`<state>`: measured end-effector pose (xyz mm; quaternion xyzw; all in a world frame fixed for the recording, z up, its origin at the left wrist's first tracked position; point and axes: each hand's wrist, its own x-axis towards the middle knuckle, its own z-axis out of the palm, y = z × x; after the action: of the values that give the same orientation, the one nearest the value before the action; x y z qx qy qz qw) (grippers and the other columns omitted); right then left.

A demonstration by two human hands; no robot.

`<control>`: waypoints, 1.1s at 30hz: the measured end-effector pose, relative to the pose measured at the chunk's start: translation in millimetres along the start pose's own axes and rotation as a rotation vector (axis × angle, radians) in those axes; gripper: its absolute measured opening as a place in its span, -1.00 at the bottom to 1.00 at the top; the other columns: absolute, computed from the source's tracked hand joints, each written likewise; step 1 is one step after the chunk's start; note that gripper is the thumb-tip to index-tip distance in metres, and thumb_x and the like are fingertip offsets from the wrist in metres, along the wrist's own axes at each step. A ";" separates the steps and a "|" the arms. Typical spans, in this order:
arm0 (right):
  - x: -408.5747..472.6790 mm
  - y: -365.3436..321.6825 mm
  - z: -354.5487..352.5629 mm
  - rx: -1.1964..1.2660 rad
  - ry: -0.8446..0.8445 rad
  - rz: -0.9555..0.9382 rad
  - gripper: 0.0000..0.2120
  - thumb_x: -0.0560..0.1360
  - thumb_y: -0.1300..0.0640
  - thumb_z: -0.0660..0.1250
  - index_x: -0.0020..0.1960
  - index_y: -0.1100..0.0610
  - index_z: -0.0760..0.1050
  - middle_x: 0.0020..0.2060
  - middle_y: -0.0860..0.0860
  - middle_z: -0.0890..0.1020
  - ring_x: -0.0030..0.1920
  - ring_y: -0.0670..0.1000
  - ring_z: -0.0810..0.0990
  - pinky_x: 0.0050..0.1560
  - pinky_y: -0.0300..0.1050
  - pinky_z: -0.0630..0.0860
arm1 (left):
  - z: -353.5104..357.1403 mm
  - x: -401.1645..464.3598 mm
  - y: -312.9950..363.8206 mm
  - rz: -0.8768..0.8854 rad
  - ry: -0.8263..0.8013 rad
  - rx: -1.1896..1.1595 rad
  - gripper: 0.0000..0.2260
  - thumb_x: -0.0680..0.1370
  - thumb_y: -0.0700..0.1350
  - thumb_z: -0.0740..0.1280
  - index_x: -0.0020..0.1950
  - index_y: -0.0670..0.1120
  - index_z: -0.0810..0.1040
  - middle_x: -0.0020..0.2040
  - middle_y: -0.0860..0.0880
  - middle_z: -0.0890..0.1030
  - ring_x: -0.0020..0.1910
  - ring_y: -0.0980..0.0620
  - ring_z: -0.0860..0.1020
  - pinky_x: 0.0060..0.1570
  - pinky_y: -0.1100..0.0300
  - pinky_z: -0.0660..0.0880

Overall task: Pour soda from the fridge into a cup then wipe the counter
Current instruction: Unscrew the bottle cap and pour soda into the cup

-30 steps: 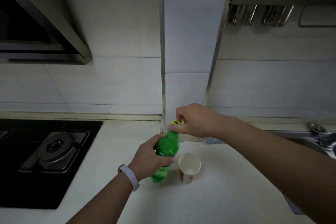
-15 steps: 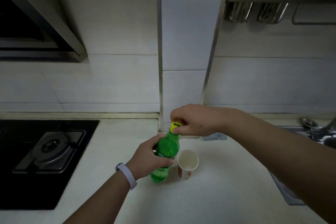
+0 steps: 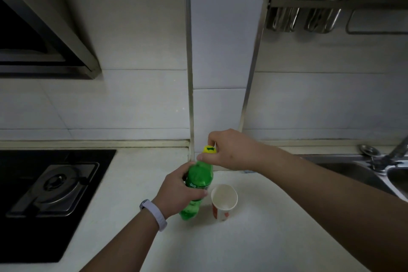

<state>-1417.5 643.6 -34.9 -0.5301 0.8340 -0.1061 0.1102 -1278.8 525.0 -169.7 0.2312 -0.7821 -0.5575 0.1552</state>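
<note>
A green soda bottle (image 3: 198,180) stands upright on the white counter (image 3: 242,245), its base resting on the surface. My left hand (image 3: 180,190) grips the bottle's body around the label. My right hand (image 3: 231,150) pinches the yellow cap (image 3: 209,149) at the top between thumb and fingers. A white paper cup (image 3: 224,202) with a red print stands just right of the bottle, upright, with nothing visible inside it.
A black gas hob (image 3: 50,185) fills the left of the counter under a range hood (image 3: 44,40). A steel sink (image 3: 375,172) with a tap lies at the right edge. Metal utensil holders (image 3: 309,6) hang on the wall above.
My right hand has turned on the cap, and more of the yellow top shows now. The bottle and the cup stay in place, and my left hand keeps its grip.
</note>
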 end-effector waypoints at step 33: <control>14.0 14.8 -17.8 -0.150 -0.040 -0.092 -0.58 0.57 -0.22 0.20 -0.08 0.16 0.45 -0.30 -0.01 0.44 -0.34 -0.09 0.35 -0.39 -0.14 0.19 | 9.1 18.6 10.2 -0.014 -0.040 0.032 -0.41 0.18 -0.06 0.61 0.12 0.29 0.53 0.00 0.14 0.68 -0.02 0.20 0.63 0.01 0.22 0.57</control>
<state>-1441.3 638.1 -23.4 -0.5766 0.8120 -0.0375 0.0819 -1301.0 525.1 -163.4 0.2280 -0.7922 -0.5505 0.1318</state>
